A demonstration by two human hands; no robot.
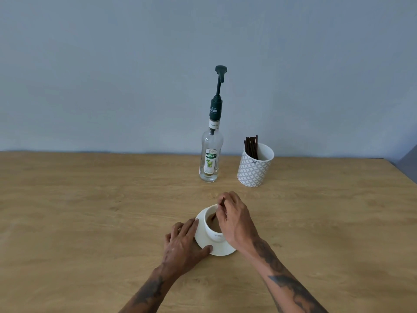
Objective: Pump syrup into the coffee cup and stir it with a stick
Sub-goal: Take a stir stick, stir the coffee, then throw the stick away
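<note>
A white coffee cup (212,233) with light brown coffee stands on a white saucer (222,248) near the table's front middle. My right hand (234,219) hovers over the cup's right side, its fingers pinched on a dark stir stick (218,212) whose lower end dips into the coffee. My left hand (182,241) rests on the saucer's left edge, thumb along its front rim. The clear syrup bottle (209,154) with a dark green pump (220,86) stands upright farther back, apart from both hands.
A patterned white holder (255,167) with several dark stir sticks stands to the right of the bottle. The wooden table (90,211) reaches back to a grey-blue wall, and its right edge shows at the far right.
</note>
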